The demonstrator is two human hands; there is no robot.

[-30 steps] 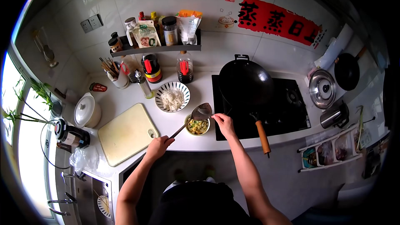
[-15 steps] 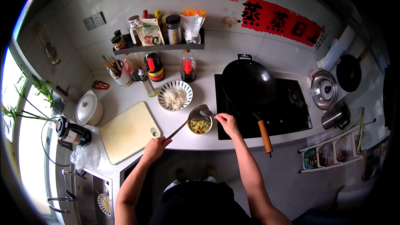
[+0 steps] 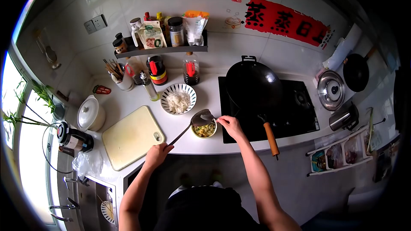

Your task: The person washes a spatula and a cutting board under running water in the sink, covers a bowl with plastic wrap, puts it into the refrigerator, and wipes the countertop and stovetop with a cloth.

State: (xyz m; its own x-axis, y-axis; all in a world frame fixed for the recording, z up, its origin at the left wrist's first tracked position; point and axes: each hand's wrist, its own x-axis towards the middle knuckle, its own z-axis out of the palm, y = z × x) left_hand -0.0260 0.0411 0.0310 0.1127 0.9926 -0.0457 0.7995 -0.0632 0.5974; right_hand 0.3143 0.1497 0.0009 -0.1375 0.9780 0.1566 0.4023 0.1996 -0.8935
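Observation:
My left hand [image 3: 156, 155] is closed around the long handle of a dark spatula [image 3: 201, 119]. The spatula's broad head hangs over the back of a small bowl [image 3: 194, 133], which contains a yellow and green chopped food mix [image 3: 204, 130]. From the other side, my right hand [image 3: 230, 127] pinches what looks like a small metal spoon [image 3: 209, 117]. Its bowl end meets or overlaps the spatula head; contact is hard to make out. Behind them stands a striped bowl [image 3: 164, 103] of white rice [image 3: 178, 102].
A black wok [image 3: 252, 85] with a wooden handle [image 3: 271, 138] sits on the hob at right. To the left lie a cutting board [image 3: 130, 139] and a lidded white pot [image 3: 90, 113]. Sauce bottles [image 3: 191, 70] line the back under a seasoning shelf [image 3: 162, 50].
The whole view has shifted slightly. The spatula head and spoon sit a touch lower over the small bowl; both hands keep their hold.

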